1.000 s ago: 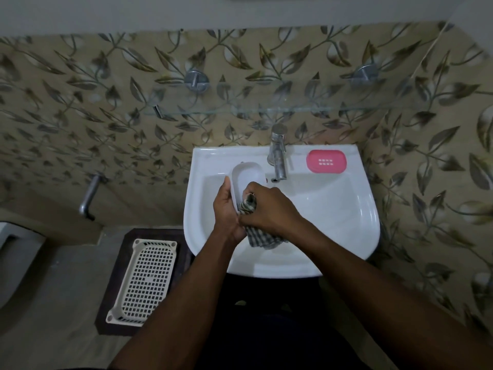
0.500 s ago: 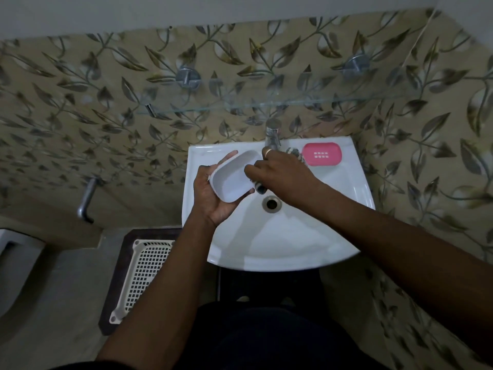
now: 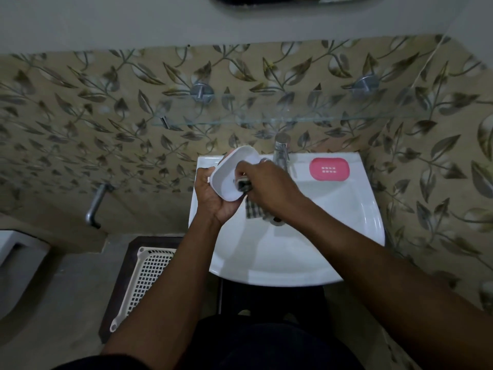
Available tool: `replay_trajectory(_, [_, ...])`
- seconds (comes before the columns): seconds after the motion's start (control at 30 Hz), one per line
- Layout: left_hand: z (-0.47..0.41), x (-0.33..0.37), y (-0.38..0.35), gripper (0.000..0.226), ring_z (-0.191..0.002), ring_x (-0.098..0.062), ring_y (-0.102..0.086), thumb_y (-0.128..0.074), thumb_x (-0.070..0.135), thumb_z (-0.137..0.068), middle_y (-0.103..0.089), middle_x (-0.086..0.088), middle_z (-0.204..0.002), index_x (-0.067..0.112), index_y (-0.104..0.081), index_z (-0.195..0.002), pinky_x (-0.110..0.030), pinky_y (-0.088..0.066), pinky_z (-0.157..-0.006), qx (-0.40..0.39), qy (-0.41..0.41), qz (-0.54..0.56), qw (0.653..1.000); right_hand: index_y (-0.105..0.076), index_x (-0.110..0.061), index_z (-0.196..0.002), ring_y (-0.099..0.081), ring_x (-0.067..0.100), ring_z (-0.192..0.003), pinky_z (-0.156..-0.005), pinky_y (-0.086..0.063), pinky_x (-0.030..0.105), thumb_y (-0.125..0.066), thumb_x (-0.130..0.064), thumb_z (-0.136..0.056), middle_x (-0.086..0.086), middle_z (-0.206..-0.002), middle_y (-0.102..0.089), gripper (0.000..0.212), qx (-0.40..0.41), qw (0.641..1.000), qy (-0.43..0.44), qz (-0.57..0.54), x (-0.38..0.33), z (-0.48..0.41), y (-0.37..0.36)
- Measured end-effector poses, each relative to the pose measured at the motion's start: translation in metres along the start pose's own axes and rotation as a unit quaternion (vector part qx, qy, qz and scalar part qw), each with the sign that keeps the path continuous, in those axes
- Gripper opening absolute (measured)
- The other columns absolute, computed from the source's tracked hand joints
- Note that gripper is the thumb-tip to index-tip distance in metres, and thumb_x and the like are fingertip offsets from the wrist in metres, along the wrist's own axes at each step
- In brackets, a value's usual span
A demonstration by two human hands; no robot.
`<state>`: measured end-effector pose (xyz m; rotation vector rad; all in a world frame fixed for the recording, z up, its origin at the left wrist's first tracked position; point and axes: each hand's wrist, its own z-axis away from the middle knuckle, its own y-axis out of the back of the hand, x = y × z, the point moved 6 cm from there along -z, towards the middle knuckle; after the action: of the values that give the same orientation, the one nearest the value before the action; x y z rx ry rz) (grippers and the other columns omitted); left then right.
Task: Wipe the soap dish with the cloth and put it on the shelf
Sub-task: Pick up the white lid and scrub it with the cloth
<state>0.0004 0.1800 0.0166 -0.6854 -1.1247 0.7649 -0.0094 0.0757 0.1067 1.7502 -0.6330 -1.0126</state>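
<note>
The left hand (image 3: 213, 194) held the white oval plastic soap dish (image 3: 232, 173) from underneath. Its fingers were curled round the dish and the thumb lay at the near rim, so the hollow side faced up. The right hand (image 3: 269, 188) had its fingers bunched together and clamped on the grey checked cloth (image 3: 252, 206), pressing it into the end of the hollow nearest to those fingers. The loose tail of the cloth hung below the knuckles, over the white ceramic sink (image 3: 346, 222). To do this wiping well, I think the left grip needed to be firm, because smooth plastic slips easily. The cloth should travel the whole hollow to the end far from the right fingertips, then along the rim. The tail was better gathered in, away from the basin. The clear glass shelf (image 3: 293, 120) was on the wall beyond both hands, well apart, and the dish was not yet on it.
</note>
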Motion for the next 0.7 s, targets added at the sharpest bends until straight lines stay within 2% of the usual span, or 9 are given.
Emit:
replay_trajectory(0.07, [-0.003,0.008,-0.001,0.056,-0.103,-0.034,-0.061,-0.040,0.038,-0.086,-0.065,-0.017,-0.114,0.011,-0.054,-0.133,-0.043,-0.049,-0.092,-0.012,-0.005,0.003,1.000,-0.051,-0.013,-0.104,-0.042,0.024,-0.079,-0.056,-0.032,0.032,-0.056,-0.006,-0.077,0.008,-0.079,-0.053,0.028,0.034,0.996,-0.016,0.077,0.002,-0.007,0.017])
replay_trajectory(0.13, [-0.008,0.014,-0.001,0.058,-0.106,-0.036,-0.061,-0.027,0.040,-0.093,-0.064,-0.018,-0.118,0.010,-0.050,-0.137,-0.047,-0.047,-0.096,-0.015,-0.005,-0.002,1.000,-0.051,-0.010,-0.102,-0.047,0.027,-0.081,-0.055,-0.030,0.033,-0.058,0.001,-0.076,0.010,-0.077,-0.053,0.029,0.065,0.989,-0.026,0.128,-0.004,-0.012,0.025])
replay_trajectory(0.23, [-0.008,0.016,-0.002,0.057,-0.104,-0.034,-0.062,-0.028,0.039,-0.093,-0.066,-0.016,-0.115,0.010,-0.058,-0.133,-0.044,-0.049,-0.093,-0.005,-0.001,-0.003,1.000,-0.051,-0.009,-0.109,-0.055,0.030,-0.090,-0.057,-0.033,0.034,-0.058,-0.001,-0.081,0.012,-0.087,-0.061,0.030,0.055,0.987,-0.016,0.147,-0.013,-0.014,0.016])
replay_trajectory(0.3, [-0.005,0.014,-0.001,0.048,-0.091,-0.030,-0.068,-0.040,0.035,-0.085,-0.071,-0.014,-0.102,0.011,-0.072,-0.112,-0.038,-0.054,-0.083,0.019,-0.006,-0.006,1.000,-0.051,-0.011,-0.114,-0.057,0.030,-0.093,-0.059,-0.040,0.033,-0.058,-0.008,-0.083,0.014,-0.094,-0.063,0.033,0.040,0.991,-0.016,0.126,-0.017,-0.012,0.005])
replay_trajectory(0.37, [-0.002,0.010,-0.002,0.048,-0.079,-0.028,-0.070,-0.051,0.035,-0.072,-0.072,-0.014,-0.092,0.010,-0.074,-0.106,-0.034,-0.057,-0.074,0.041,-0.010,-0.016,0.999,-0.054,-0.012,-0.115,-0.059,0.031,-0.091,-0.063,-0.042,0.032,-0.057,-0.015,-0.085,0.014,-0.096,-0.062,0.030,0.015,0.998,-0.020,0.061,-0.022,-0.011,-0.008])
replay_trajectory(0.5, [-0.002,0.010,0.005,0.040,-0.056,-0.020,-0.066,-0.041,0.030,-0.081,-0.070,-0.009,-0.070,0.009,-0.071,-0.096,-0.023,-0.055,-0.053,0.083,-0.043,-0.016,0.996,-0.059,-0.022,-0.105,-0.062,0.027,-0.085,-0.061,-0.045,0.029,-0.065,-0.024,-0.079,0.007,-0.094,-0.068,0.026,-0.025,0.995,-0.053,-0.076,-0.019,-0.009,-0.023])
replay_trajectory(0.57, [0.000,0.008,0.002,0.041,-0.066,-0.024,-0.067,-0.046,0.031,-0.074,-0.070,-0.012,-0.080,0.010,-0.077,-0.092,-0.025,-0.057,-0.060,0.059,-0.023,0.005,0.998,-0.060,-0.023,-0.101,-0.062,0.028,-0.088,-0.063,-0.048,0.031,-0.066,-0.022,-0.077,0.006,-0.094,-0.068,0.024,-0.033,0.996,-0.047,-0.069,-0.013,-0.009,-0.017])
replay_trajectory(0.63, [0.003,0.005,-0.001,0.044,-0.083,-0.027,-0.066,-0.048,0.032,-0.073,-0.069,-0.013,-0.095,0.012,-0.077,-0.101,-0.031,-0.057,-0.072,0.039,0.000,0.012,0.999,-0.057,-0.019,-0.104,-0.059,0.030,-0.090,-0.060,-0.041,0.030,-0.061,-0.014,-0.078,0.009,-0.093,-0.064,0.027,-0.010,0.999,-0.022,0.025,-0.011,-0.008,-0.006])
replay_trajectory(0.7, [0.005,0.002,-0.002,0.043,-0.085,-0.026,-0.066,-0.046,0.030,-0.078,-0.070,-0.012,-0.096,0.013,-0.077,-0.101,-0.033,-0.058,-0.070,0.042,0.003,0.004,0.999,-0.055,-0.015,-0.112,-0.057,0.031,-0.095,-0.060,-0.039,0.031,-0.058,-0.008,-0.081,0.013,-0.096,-0.062,0.032,0.004,0.994,-0.011,0.105,-0.014,-0.006,0.001])
